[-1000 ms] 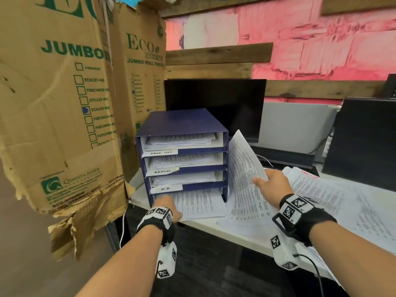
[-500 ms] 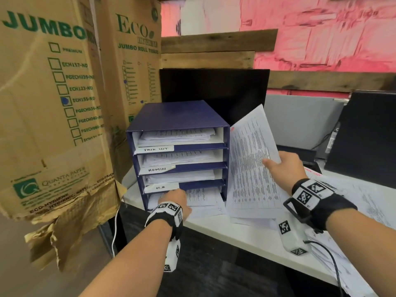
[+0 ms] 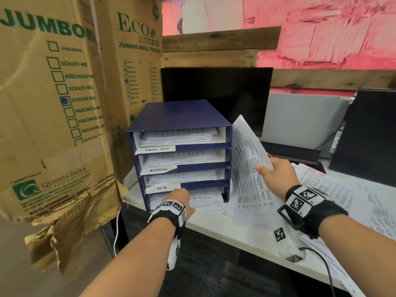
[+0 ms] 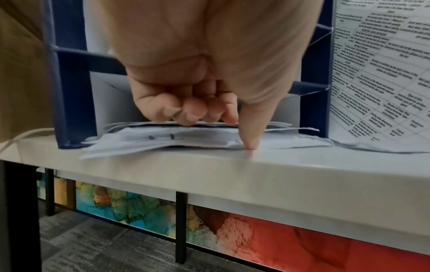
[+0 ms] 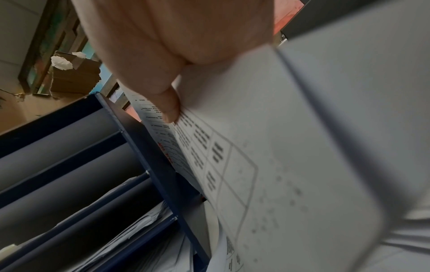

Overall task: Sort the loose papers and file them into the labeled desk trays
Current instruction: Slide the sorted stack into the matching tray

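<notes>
Two tall cardboard boxes (image 3: pixel 53 103) printed "JUMBO" and "ECO" stand at the left of a white desk (image 3: pixel 246 234), with a dark monitor (image 3: pixel 216 93) behind. On the desk's left end sits a blue four-tier tray unit (image 3: pixel 182 116), its upper three tiers labelled "TASK LIST", "ADMIN" and what looks like "H.R"; each tier holds papers. Loose papers (image 3: pixel 342 189) spread across the desk to the right of the unit. The right hand (image 3: pixel 276 176) holds printed sheets (image 3: pixel 246 168) tilted upright just beside the unit's right wall, thumb clamped on their front face and the other fingers hidden behind. The left hand (image 4: pixel 209 64) is at the mouth of the bottom tier, where a stack (image 4: pixel 186 136) juts over the front edge: its fingers curl down onto the top of the stack while the thumb (image 4: pixel 250 128) points down across the stack's front edge to the desk.
</notes>
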Demonstrator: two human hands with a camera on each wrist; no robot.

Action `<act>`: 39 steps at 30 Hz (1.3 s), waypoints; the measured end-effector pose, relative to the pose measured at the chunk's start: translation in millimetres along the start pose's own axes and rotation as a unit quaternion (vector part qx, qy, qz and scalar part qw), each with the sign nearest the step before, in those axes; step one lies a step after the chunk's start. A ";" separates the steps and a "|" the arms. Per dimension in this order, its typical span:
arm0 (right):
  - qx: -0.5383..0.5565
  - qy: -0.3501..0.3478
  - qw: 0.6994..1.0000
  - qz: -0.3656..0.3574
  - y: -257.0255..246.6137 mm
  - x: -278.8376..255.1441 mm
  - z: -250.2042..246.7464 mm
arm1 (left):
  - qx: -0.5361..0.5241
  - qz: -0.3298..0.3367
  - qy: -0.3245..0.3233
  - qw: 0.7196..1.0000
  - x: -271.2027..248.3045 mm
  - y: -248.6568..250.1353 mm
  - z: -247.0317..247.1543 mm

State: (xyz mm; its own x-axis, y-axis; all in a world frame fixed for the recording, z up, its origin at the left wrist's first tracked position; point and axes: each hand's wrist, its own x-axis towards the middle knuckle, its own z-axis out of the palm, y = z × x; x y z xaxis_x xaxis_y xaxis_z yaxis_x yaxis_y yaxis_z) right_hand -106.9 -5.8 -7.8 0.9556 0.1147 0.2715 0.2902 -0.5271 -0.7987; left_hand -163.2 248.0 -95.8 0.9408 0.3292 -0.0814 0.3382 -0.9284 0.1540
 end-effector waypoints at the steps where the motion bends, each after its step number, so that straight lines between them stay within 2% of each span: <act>1: 0.000 0.001 1.000 0.001 1.2 -0.2 0.2 | 0.006 -0.003 0.008 1.000 -0.3 0.6 0.8; 4: -0.002 0.004 1.000 0.004 3.9 -0.6 0.7 | 0.007 -0.018 0.015 1.000 0.0 4.1 3.5; 9: 0.007 0.004 1.000 0.002 5.9 -0.1 -2.0 | -0.015 -0.006 -0.027 1.000 -1.8 11.4 0.5; 20: 0.017 -0.008 1.000 0.005 15.3 7.5 -1.6 | 0.061 -0.060 0.011 0.996 3.3 13.1 13.9; 27: 0.014 -0.007 1.000 0.010 23.2 11.2 -2.6 | 0.077 -0.087 -0.031 0.993 13.5 15.4 12.6; 33: 0.023 -0.003 1.000 0.002 14.8 2.2 -11.8 | 0.025 -0.070 -0.062 0.995 5.5 12.3 7.4; 39: 0.052 -0.020 0.998 -0.030 -6.0 -21.0 -36.5 | -0.021 -0.032 -0.083 0.996 -20.8 14.0 -22.1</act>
State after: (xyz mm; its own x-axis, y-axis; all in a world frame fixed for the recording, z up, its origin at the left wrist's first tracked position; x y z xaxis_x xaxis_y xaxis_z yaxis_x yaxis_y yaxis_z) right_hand -130.6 -35.8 10.9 0.9374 0.1772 0.2999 0.3478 -0.4291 -0.8336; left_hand -177.4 232.0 -70.2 0.9011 0.3519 -0.2534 0.4019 -0.8972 0.1833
